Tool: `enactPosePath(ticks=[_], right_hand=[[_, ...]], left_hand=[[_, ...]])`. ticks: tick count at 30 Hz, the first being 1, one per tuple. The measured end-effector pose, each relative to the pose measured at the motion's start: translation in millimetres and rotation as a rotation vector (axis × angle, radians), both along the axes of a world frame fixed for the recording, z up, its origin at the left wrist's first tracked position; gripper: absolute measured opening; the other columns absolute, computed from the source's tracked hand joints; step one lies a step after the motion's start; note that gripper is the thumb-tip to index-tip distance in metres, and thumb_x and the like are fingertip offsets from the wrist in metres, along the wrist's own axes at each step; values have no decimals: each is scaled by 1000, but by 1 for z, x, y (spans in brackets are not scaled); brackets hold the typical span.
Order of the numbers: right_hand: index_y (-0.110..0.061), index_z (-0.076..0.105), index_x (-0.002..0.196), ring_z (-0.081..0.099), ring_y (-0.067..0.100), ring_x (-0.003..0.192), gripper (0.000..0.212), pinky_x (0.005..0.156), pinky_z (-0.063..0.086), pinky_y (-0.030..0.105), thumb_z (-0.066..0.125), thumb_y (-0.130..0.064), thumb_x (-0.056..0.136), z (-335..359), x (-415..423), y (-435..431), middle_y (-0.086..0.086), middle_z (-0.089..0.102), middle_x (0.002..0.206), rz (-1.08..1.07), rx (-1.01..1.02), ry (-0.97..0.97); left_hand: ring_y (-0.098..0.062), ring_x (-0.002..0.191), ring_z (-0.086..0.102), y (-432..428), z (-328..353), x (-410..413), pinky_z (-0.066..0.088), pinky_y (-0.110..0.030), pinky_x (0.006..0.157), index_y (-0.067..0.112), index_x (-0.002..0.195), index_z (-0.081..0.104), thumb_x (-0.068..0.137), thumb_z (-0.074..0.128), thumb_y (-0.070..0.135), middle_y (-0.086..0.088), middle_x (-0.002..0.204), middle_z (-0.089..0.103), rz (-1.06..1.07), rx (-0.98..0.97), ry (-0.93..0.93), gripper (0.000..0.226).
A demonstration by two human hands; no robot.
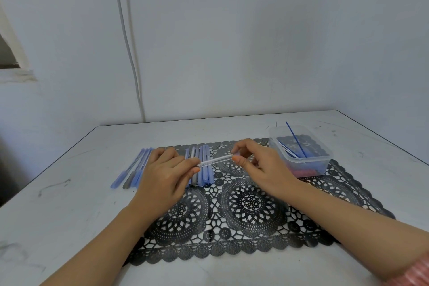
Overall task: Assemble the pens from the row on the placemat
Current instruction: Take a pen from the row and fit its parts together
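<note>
Both grips pinch clear pen barrel [216, 160]: left hand [166, 175], right hand [260, 165], above placemat [243, 211].

The white worktop [69, 216] runs to the wall beyond both grips, and its left edge falls away well out from the left grip [162, 174]. A black lace-pattern placemat [250, 204] lies flat on it, spread beneath both grips and reaching back towards the person. Just outward of the left grip, a small bunch of blue and grey pens [134, 169] lies side by side on the bare surface at the placemat's left edge. Dark scuff marks [53, 184] show farther out on that side. More faint marks [325, 123] lie beyond the right grip [260, 165], near the far corner.
</note>
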State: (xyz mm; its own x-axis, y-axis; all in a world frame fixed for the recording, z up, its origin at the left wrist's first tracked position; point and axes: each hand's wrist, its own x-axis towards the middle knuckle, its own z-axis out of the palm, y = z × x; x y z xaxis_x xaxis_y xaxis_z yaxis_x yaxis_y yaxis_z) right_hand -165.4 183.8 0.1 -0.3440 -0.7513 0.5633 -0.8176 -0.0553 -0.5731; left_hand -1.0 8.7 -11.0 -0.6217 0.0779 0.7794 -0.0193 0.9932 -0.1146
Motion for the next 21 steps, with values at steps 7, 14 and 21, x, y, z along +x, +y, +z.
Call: enactPosePath(ticks=[7,14,21], right_hand=[[-13,64,86,57,5,69,45,64,48,27,38,-49,92,-2,1,1,-6,63,74,-54,-22,24],[-13,59,93,54,-5,64,17,55,38,10,51,-27,93,0,4,2,-6,59,76,-23,-10,-29],[-17,58,101,50,1,52,14,49,36,11,51,-27,94,-1,3,2,-3,62,82,-16,-20,-71]], left_hand=[[-13,74,46,1,0,0,30,-28,81,13,98,72,94,48,31,8,72,64,-14,-16,2,30],[-13,75,46,1,0,1,28,-26,82,12,96,72,94,48,30,8,73,64,-3,5,18,30],[-13,74,46,1,0,1,28,-27,82,12,96,72,94,48,30,8,73,65,-4,6,26,30]])
